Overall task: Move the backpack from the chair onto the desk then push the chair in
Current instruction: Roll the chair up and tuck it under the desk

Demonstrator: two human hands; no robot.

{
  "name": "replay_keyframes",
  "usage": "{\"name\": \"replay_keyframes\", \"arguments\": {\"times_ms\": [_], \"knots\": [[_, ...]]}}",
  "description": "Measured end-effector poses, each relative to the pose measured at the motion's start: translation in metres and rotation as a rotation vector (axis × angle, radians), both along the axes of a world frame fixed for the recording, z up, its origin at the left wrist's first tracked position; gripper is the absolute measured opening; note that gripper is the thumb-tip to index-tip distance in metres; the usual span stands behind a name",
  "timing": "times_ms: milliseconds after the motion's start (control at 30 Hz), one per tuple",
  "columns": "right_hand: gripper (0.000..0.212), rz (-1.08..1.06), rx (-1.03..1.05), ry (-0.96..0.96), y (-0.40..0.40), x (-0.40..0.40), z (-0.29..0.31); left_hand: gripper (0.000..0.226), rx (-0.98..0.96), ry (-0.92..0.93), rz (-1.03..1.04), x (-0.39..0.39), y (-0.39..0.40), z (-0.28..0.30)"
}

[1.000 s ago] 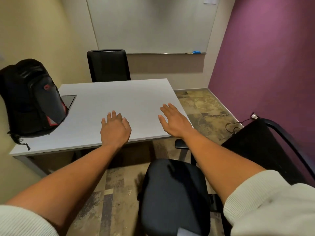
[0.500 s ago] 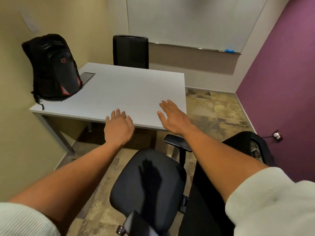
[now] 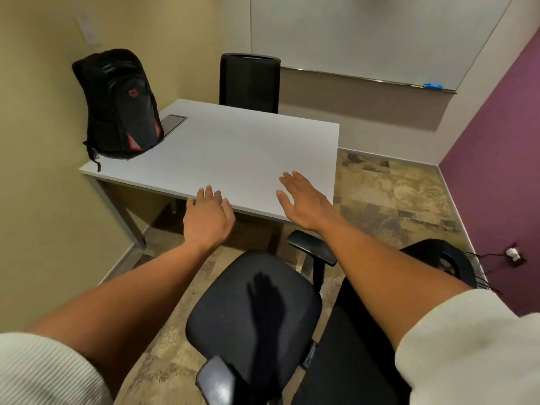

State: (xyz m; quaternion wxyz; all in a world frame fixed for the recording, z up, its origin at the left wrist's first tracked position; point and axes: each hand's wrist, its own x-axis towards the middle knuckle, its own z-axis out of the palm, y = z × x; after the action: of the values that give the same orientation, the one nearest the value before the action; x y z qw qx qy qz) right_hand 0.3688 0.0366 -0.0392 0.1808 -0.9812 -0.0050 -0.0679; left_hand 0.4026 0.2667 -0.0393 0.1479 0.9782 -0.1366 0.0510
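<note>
Shifted toward centre frame since earlier, the smooth grey desk [image 3: 233, 147] bears the black backpack [image 3: 119, 103] upper left; left hand [image 3: 208, 219] and right hand [image 3: 304, 201] hover empty, fingers spread, above the padded chair [image 3: 251, 314].

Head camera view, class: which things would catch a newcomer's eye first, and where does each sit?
The black backpack with red trim stands upright on the far left corner of the white desk. Two bare hands, left hand and right hand, spread open and empty at the desk's near edge. Below them, the black office chair sits pulled out, its seat empty.
</note>
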Motion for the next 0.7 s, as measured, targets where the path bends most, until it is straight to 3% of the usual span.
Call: {"name": "replay_keyframes", "arguments": {"times_ms": [400,700], "knots": [[0.058,0.360,0.063,0.025,-0.055,-0.038,-0.004,0.046,-0.067,0.002,0.332,-0.123,-0.078,-0.008],[0.058,0.464,0.040,0.051,-0.094,-0.088,0.003,0.043,-0.083,-0.021,0.427,-0.188,-0.126,0.007]]}}
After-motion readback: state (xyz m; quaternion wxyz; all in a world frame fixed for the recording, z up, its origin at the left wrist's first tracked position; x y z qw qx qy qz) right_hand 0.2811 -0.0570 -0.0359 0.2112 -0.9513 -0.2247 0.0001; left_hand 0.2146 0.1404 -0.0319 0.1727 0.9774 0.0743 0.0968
